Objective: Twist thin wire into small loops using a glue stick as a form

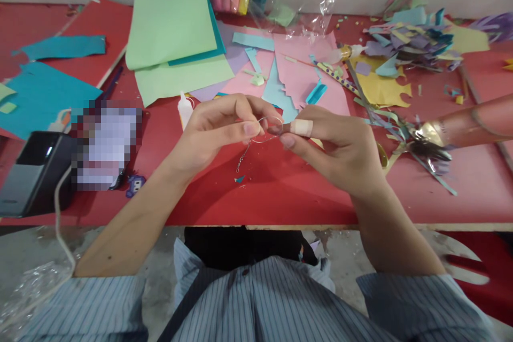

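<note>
Between my two hands is a thin wire loop (267, 118), shiny and roughly round, above the red table. A small twisted chain-like end (239, 162) dangles from it below my left fingers. My left hand (224, 125) pinches the loop's left side between thumb and fingertips. On the right side, my right hand (328, 141) closes thumb and index finger on the loop; a bandage (301, 127) wraps one of its fingers. A small white glue bottle (185, 109) stands just behind my left hand. The exact grip points are partly covered by the fingers.
Green paper sheets (172, 21), pink paper (308, 64) and a heap of paper scraps (417, 37) lie across the back. At left are a phone (106, 147) and a dark boxy device (36, 171) with a cable. Scissors (363, 91) lie at right.
</note>
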Tool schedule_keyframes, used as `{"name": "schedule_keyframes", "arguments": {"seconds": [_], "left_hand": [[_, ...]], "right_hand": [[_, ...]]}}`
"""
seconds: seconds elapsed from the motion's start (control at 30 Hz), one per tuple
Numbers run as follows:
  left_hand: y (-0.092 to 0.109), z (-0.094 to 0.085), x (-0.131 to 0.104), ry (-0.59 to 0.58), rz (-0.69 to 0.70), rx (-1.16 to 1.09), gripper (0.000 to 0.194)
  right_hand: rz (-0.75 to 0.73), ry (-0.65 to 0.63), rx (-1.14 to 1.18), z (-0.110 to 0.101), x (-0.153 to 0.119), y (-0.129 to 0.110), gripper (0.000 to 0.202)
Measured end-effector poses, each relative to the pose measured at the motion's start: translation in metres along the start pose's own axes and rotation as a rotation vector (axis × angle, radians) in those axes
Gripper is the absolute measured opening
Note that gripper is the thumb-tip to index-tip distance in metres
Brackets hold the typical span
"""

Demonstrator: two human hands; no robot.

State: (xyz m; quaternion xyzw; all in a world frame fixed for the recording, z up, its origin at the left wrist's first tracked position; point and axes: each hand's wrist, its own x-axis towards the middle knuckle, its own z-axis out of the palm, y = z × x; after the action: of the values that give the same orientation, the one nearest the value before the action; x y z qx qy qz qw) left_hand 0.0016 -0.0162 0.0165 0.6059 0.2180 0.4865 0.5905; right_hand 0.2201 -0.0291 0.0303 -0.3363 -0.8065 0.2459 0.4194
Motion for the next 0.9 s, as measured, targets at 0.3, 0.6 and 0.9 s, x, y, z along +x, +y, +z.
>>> {"name": "schedule_keyframes", "arguments": {"seconds": [0.3,0.6,0.9], "left_hand": [[0.0021,-0.0001,-0.0015,0.003,-0.042,0.059,0.024],[0.0041,0.0018,-0.0014,-0.016,-0.052,0.048,0.023],[0.0032,0.0032,-0.0006,0.016,-0.049,0.042,0.019]], "right_hand": [[-0.057,0.067,-0.081,0.0007,0.0006,-0.0001,0.017],[-0.021,0.071,-0.061,0.0005,-0.0012,0.0042,0.013],[-0.015,0.094,-0.105,0.0014,-0.0014,0.0,0.008]]}}
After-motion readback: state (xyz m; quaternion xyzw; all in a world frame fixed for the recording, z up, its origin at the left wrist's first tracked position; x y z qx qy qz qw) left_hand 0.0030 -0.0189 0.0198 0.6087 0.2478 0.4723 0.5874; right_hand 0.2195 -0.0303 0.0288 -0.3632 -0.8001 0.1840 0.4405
